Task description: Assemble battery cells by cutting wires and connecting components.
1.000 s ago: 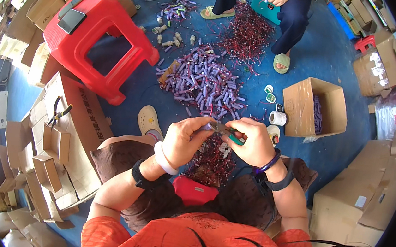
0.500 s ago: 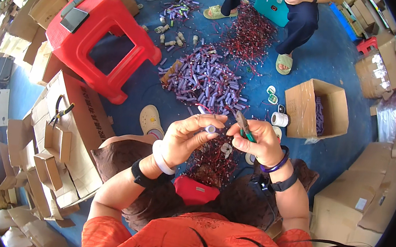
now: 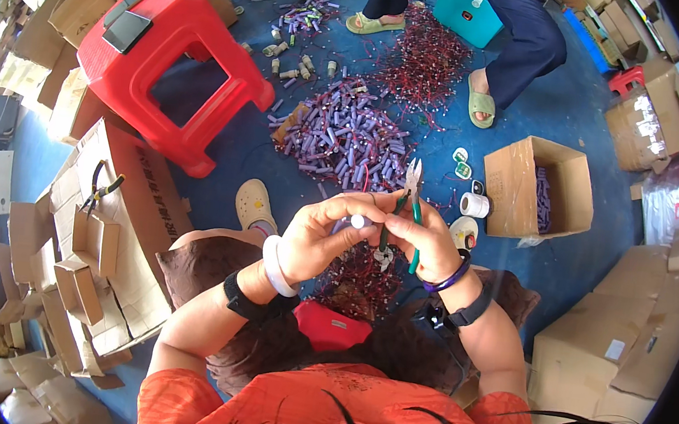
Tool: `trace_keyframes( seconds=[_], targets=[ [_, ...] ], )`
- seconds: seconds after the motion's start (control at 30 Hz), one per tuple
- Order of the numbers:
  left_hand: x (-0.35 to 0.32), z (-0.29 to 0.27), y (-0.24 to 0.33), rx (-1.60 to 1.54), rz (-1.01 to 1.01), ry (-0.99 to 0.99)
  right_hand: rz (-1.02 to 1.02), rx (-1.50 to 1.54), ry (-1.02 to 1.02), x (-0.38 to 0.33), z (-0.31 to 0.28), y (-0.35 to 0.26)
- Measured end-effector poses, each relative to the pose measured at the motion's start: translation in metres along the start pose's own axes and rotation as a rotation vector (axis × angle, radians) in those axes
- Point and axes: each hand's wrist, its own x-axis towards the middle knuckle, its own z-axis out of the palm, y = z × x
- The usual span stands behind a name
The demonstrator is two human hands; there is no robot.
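Between the thumb and fingers of my left hand (image 3: 316, 238) is a small purple cylindrical battery cell (image 3: 357, 222), its pale round end turned up towards me. My right hand (image 3: 429, 242) is closed around green-handled pliers (image 3: 416, 235), whose metal jaws point away from me and whose handles are spread. Both hands meet over my lap, fingertips nearly touching; what lies between them is partly hidden. A thin red wire rises by the left fingers. Beyond them lies a heap of purple cells with red wires (image 3: 347, 142). Below my hands, red and black wires (image 3: 357, 284) pile up.
A red plastic stool (image 3: 168, 70) stands at left with a phone on it. An open carton (image 3: 514, 205) at right holds purple cells. Ahead, a co-worker's legs (image 3: 504, 64) flank a wire heap (image 3: 426, 56) and a teal box (image 3: 468, 14). Cut cardboard (image 3: 129, 248) lies at left.
The pliers have swung from leaning left to pointing straight away from me, and their handles are now spread. The co-worker's hand has moved right, off the teal box, and their legs have shifted.
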Motion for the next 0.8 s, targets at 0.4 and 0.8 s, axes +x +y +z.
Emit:
trace_keyframes(
  seconds=[0.4, 0.8],
  targets=[
    [-0.007, -0.001, 0.006, -0.147, -0.206, 0.124, -0.166, -0.205, 0.136, 0.009, 0.001, 0.012],
    [-0.01, -0.007, -0.013, -0.004, -0.353, -0.022, -0.394, -0.74, 0.088, -0.003, 0.007, 0.014]
  ],
)
